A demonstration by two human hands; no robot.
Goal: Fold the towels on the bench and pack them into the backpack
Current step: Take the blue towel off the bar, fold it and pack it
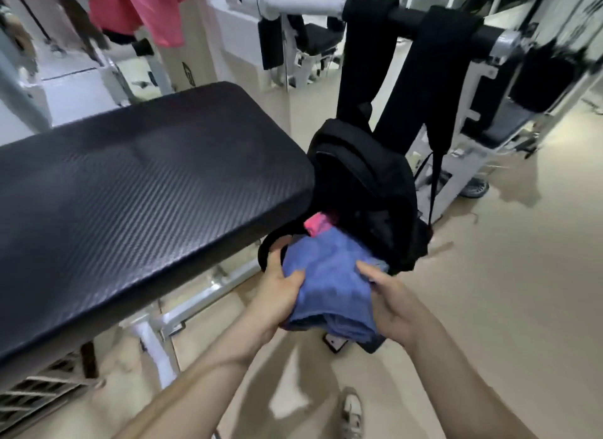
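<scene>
A folded blue towel (329, 285) is held between both hands at the mouth of a black backpack (368, 190), its far end inside the opening. My left hand (277, 291) grips the towel's left side with the thumb on top. My right hand (391, 301) holds its right side, fingers along the cloth. A pink towel (318, 224) shows inside the backpack just beyond the blue one. The backpack hangs by its straps from a padded machine bar (411, 17), right beside the end of the black bench (137, 184). The bench top is bare.
White gym machine frames (463, 157) stand behind and right of the backpack. A pink garment (143, 11) hangs at the top left. The bench's white legs (156, 347) and a floor grate are at lower left. A shoe (352, 412) is on the beige floor below.
</scene>
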